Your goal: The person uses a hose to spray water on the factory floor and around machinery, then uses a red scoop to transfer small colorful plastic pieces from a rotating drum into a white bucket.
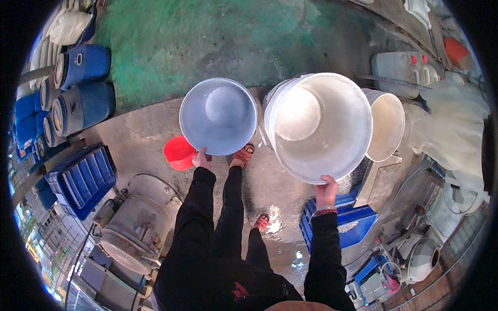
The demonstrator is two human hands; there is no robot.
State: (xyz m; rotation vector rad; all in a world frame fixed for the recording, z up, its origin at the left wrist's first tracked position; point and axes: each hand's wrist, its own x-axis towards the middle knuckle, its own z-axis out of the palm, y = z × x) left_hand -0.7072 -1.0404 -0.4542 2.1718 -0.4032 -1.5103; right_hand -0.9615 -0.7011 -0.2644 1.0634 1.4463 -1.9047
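My left hand (202, 160) grips the near rim of a round grey-blue bucket (195, 116), its open mouth facing up at me. Some pale wetness shows at its bottom. With my right hand (326, 192) I hold the near rim of a larger white bucket (342, 124), which leans so that its inside shows. A light patch lies over its bottom; I cannot tell whether it is liquid or glare. Partly covered by the grey-blue bucket is a red bucket (178, 154), close to my left hand. Another white bucket (390, 127) stands just right of the large one.
Blue drums (88, 101) line the left side, above a blue crate (85, 179). A round metal machine (135, 228) stands at lower left. By my right forearm is a blue crate (358, 228). White jerrycans (397, 70) sit at upper right. The concrete floor (282, 194) looks wet.
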